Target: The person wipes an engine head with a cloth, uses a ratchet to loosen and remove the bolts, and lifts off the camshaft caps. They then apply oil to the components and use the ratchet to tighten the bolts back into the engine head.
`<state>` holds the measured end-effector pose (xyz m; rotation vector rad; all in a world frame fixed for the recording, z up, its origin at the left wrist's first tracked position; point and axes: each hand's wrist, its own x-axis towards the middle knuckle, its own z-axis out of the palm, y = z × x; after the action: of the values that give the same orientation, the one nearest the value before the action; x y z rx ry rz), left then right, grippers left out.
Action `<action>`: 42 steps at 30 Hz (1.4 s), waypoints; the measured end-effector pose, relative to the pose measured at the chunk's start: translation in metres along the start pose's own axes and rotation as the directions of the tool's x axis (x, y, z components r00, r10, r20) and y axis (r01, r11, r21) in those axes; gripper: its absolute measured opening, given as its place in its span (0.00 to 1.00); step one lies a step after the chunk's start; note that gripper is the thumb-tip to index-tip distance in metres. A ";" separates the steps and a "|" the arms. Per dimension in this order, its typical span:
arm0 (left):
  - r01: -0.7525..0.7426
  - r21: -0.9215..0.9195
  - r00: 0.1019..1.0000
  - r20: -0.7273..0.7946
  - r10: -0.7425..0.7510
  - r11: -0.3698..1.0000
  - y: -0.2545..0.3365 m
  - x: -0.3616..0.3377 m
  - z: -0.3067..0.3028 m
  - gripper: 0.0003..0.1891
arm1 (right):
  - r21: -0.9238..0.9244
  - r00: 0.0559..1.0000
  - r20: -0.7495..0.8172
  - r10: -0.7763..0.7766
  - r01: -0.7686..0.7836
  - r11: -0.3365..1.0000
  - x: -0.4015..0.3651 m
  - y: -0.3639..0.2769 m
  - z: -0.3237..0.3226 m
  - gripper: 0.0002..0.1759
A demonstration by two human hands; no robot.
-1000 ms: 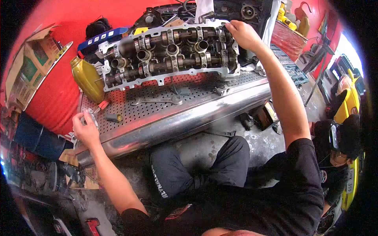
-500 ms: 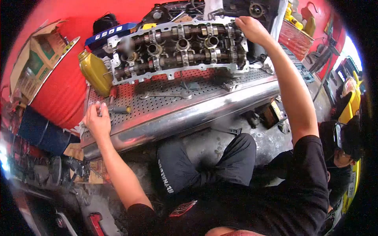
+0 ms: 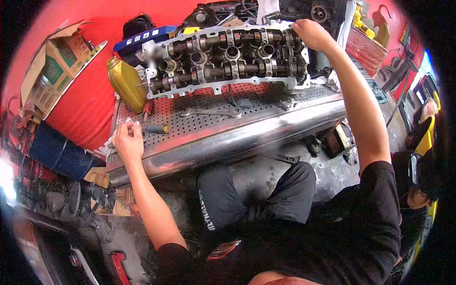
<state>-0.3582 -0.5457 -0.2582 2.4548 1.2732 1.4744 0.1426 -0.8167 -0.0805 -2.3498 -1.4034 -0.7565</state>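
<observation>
A metal cylinder head (image 3: 231, 59) with two shafts stands tilted up on the perforated metal bench (image 3: 180, 137). My right hand (image 3: 311, 34) is closed round its upper right corner. At the bench's left end my left hand (image 3: 128, 139) has its fingers bent together over a pale cloth or paper; what they hold, if anything, is hidden. Just right of it lie a screwdriver with a dark handle and yellow end (image 3: 156, 128) and a red-handled tool (image 3: 147, 108). A wrench (image 3: 211, 113) lies in front of the head, and a gold bottle (image 3: 126, 85) stands to its left.
Behind the head are a blue box (image 3: 144, 40) and dark engine parts (image 3: 323, 13). A red drum (image 3: 83, 111) and an open carton (image 3: 59, 59) are at the left. Another person (image 3: 415, 194) is at the far right, close to my right arm.
The whole view has shifted, so the bench and the head appear farther right. My left hand's fingers have drawn closer together; my right hand stays at the head's corner.
</observation>
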 end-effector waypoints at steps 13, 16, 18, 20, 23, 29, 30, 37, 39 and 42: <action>0.007 0.004 0.999 -0.044 -0.007 1.000 0.007 0.000 0.001 0.11 | 0.174 0.949 -0.225 0.222 -0.186 0.967 -0.044 -0.016 -0.009 0.26; -0.032 -0.001 0.998 -0.055 0.032 0.999 -0.003 0.001 0.002 0.11 | -0.031 0.999 0.029 -0.030 0.031 0.999 -0.001 -0.004 -0.011 0.23; 0.023 -0.032 0.999 -0.042 -0.024 0.999 0.004 0.000 -0.001 0.12 | -0.063 0.992 -0.012 -0.128 0.127 0.990 0.001 0.001 -0.002 0.20; 0.052 -0.093 0.998 -0.040 -0.056 0.994 0.009 0.000 -0.004 0.12 | 0.041 0.996 -0.087 0.020 -0.016 0.999 -0.023 -0.007 0.003 0.17; 0.056 -0.087 0.997 -0.044 -0.060 0.995 0.006 0.000 0.001 0.12 | 0.011 0.992 0.088 0.089 -0.091 0.996 -0.085 -0.027 0.000 0.19; 0.079 -0.059 0.997 -0.005 -0.080 0.995 0.001 -0.002 0.003 0.13 | 0.118 0.982 -0.081 0.174 -0.164 0.979 -0.021 -0.013 -0.022 0.27; 0.092 -0.072 0.996 -0.001 -0.093 0.993 -0.001 -0.001 0.003 0.13 | 0.053 0.996 -0.020 0.086 -0.085 0.995 -0.006 -0.003 -0.012 0.26; 0.061 -0.106 0.997 -0.048 -0.067 0.992 0.003 -0.002 0.001 0.13 | -0.053 0.990 0.141 -0.012 0.019 0.998 -0.072 -0.026 -0.016 0.21; 0.054 -0.096 0.998 -0.027 -0.057 0.994 0.005 0.000 0.001 0.13 | 0.114 0.983 -0.044 0.180 -0.174 0.978 -0.067 -0.015 -0.011 0.22; 0.043 -0.086 0.999 -0.029 -0.046 0.995 0.006 -0.002 0.001 0.11 | 0.100 0.986 -0.052 0.160 -0.154 0.983 -0.023 -0.004 -0.012 0.23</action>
<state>-0.3544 -0.5501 -0.2576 2.3441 1.2335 1.5290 0.1267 -0.8373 -0.0841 -2.3117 -1.1865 -0.6929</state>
